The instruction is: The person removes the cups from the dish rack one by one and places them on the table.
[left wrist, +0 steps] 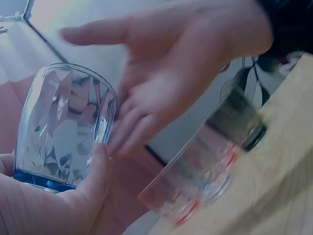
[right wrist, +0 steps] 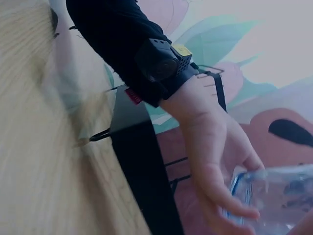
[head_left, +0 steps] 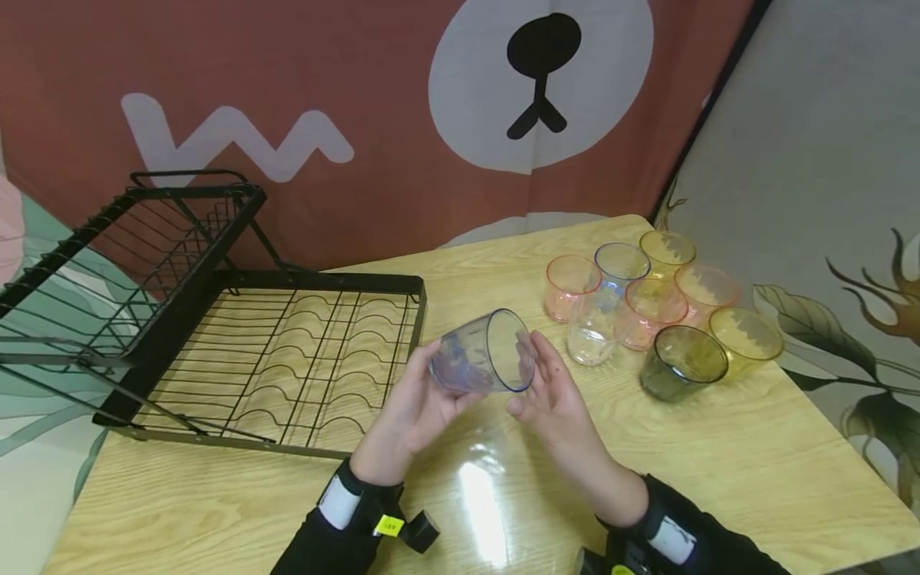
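A clear faceted drinking glass (head_left: 465, 358) with a bluish tint and blue rim is tipped on its side above the table, its mouth toward the right. My left hand (head_left: 411, 411) grips it around the base, with the thumb on the near side. At the mouth end, the fingers of my right hand (head_left: 564, 399) touch or nearly touch the rim. In the left wrist view, that right hand (left wrist: 166, 78) has its thumb stretched out and its fingers fairly straight beside the glass (left wrist: 63, 127). The right wrist view shows the left hand (right wrist: 215, 161) around the glass base.
On the left stands a black two-tier wire dish rack (head_left: 424, 307), its lower tier lined with curved wire dividers. To the right, several coloured glasses stand close together, among them a dark grey one (head_left: 672, 379), a clear one (head_left: 591, 339) and a yellow one (head_left: 743, 339).
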`<state>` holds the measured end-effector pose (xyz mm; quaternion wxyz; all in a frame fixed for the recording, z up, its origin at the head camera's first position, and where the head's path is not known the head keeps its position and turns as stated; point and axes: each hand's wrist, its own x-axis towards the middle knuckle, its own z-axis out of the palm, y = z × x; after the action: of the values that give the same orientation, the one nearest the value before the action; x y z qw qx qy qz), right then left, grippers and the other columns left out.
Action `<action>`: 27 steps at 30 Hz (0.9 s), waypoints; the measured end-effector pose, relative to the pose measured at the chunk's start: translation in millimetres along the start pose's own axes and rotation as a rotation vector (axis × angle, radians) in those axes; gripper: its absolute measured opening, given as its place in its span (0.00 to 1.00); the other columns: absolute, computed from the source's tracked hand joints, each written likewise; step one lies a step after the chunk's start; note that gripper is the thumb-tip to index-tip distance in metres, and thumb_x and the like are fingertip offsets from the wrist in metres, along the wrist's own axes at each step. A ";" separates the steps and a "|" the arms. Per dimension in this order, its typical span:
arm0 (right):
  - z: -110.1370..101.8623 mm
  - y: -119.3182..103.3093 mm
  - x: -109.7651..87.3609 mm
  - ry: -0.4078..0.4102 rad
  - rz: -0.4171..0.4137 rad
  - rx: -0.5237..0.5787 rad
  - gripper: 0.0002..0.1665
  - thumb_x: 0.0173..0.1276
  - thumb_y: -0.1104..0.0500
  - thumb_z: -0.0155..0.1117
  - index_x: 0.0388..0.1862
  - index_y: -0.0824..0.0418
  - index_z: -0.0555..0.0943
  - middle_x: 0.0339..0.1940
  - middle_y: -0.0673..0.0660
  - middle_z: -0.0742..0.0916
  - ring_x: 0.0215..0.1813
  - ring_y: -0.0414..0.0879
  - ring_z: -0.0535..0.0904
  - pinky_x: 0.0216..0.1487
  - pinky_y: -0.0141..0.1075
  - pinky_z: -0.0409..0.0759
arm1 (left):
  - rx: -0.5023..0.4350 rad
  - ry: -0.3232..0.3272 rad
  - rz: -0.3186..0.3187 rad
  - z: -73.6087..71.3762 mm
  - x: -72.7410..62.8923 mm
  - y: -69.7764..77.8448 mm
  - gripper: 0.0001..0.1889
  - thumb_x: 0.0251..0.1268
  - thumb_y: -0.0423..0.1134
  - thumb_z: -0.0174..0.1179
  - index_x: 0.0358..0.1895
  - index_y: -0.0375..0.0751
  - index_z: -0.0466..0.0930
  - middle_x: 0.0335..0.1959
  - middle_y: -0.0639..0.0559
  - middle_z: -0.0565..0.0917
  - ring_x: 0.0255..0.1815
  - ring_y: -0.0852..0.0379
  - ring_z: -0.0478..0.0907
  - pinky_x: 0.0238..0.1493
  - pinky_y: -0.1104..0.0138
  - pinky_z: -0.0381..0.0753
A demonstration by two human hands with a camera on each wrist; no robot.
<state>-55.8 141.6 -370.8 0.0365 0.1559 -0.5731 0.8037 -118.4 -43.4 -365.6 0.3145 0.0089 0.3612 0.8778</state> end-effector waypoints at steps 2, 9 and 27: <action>4.7 0.8 2.8 -0.009 -0.054 0.017 0.62 0.62 0.55 0.70 0.76 0.72 0.36 0.76 0.73 0.47 0.79 0.54 0.46 0.74 0.29 0.51 | -0.028 -0.014 -0.017 3.6 1.2 -6.4 0.25 0.79 0.50 0.32 0.71 0.42 0.54 0.62 0.39 0.66 0.56 0.51 0.75 0.56 0.65 0.79; 8.1 2.9 7.6 0.046 -0.069 -0.015 0.61 0.58 0.59 0.74 0.76 0.70 0.42 0.74 0.72 0.57 0.73 0.43 0.61 0.72 0.32 0.58 | -0.105 -0.038 -0.018 4.4 2.9 -21.6 0.25 0.78 0.50 0.29 0.70 0.42 0.54 0.56 0.44 0.72 0.53 0.54 0.77 0.51 0.69 0.80; -35.1 10.0 10.3 0.066 0.050 -0.367 0.51 0.48 0.80 0.71 0.70 0.76 0.56 0.67 0.70 0.69 0.67 0.43 0.70 0.67 0.28 0.66 | 0.418 0.102 0.041 -14.8 13.2 -34.5 0.26 0.75 0.42 0.43 0.68 0.26 0.60 0.65 0.32 0.69 0.62 0.44 0.73 0.67 0.57 0.69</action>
<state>-75.2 169.7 -387.2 0.0634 0.1059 -0.7124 0.6908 -113.8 -26.6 -401.4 0.2693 0.0366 0.5507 0.7892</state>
